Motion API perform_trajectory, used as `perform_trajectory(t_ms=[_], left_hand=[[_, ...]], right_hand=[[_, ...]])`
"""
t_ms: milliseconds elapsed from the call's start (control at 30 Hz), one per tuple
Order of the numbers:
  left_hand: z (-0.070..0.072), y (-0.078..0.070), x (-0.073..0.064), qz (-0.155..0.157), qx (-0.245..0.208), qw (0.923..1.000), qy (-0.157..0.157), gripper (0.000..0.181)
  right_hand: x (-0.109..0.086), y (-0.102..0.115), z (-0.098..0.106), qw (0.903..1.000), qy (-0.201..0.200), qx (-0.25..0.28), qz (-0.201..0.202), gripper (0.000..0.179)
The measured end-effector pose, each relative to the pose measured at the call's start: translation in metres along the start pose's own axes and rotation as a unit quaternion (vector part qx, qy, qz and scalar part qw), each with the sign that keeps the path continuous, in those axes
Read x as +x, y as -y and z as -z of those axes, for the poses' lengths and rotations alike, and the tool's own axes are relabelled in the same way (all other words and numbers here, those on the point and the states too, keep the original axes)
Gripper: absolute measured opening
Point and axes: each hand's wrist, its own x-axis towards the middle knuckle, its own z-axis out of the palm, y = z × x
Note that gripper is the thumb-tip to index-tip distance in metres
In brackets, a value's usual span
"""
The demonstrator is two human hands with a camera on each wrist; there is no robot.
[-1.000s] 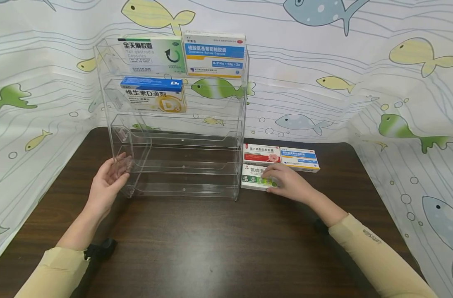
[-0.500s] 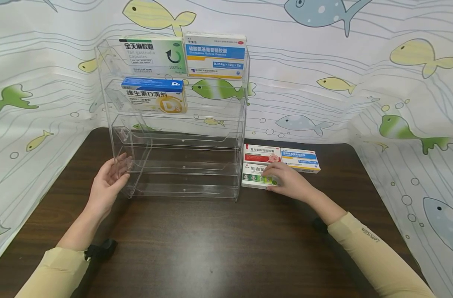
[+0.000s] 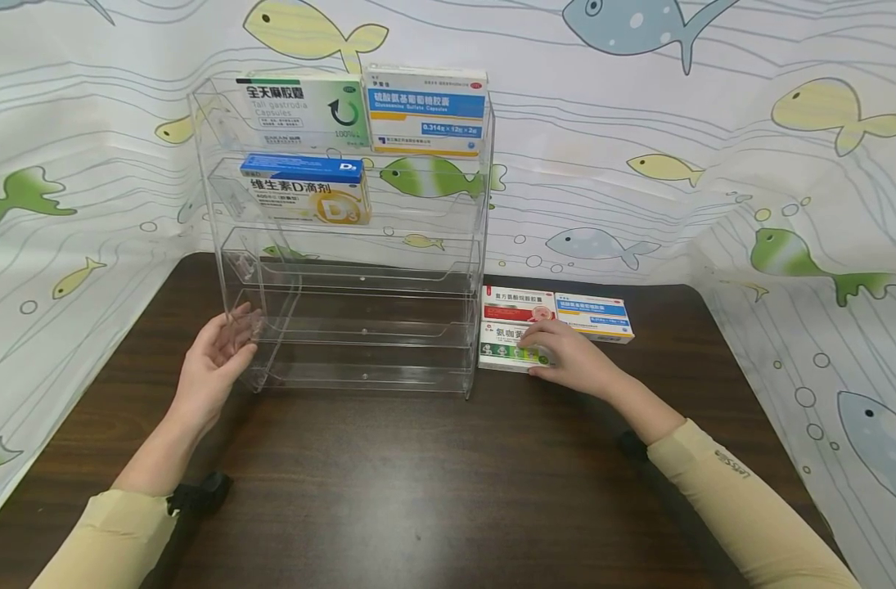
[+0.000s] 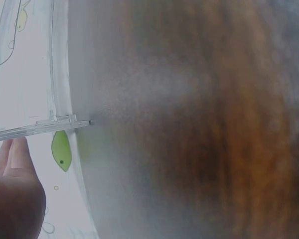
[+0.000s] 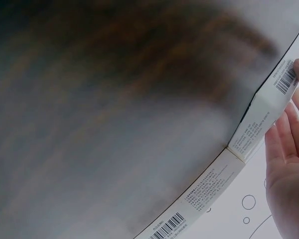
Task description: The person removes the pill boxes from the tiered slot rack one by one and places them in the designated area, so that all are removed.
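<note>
My left hand (image 3: 213,360) holds the left side panel of a clear acrylic display rack (image 3: 366,376), with the thumb on one face and the fingers on the other. Over to the right of the rack, my right hand (image 3: 569,360) grips a white and green medicine box (image 3: 497,352) that lies flat on the table. Its fingers rest on the box top and the thumb touches the printed near side (image 5: 284,79). Just behind that box lies a red and white medicine box (image 3: 517,304). A blue and white medicine box (image 3: 593,315) lies to the right of the red one.
On the rack's top tier stand a green and white box (image 3: 303,110) and a blue and white box (image 3: 427,110). A vitamin D box (image 3: 305,190) stands one tier below. A fish-patterned sheet (image 3: 602,180) walls the dark wooden table (image 3: 389,491).
The white and green box has slid slightly back, closing up against the red and white box. Both hands otherwise keep nearly the same place.
</note>
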Motion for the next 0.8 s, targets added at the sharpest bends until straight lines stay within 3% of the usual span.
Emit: perform_trajectory(t_ms=[800], left_hand=[[0.0006,-0.0005,-0.0008,0.008,0.014,0.9999,0.0,0.044]], right_hand=[[0.0014,0.0005,0.0003,1.0,-0.004,0.0,0.002,0.039]])
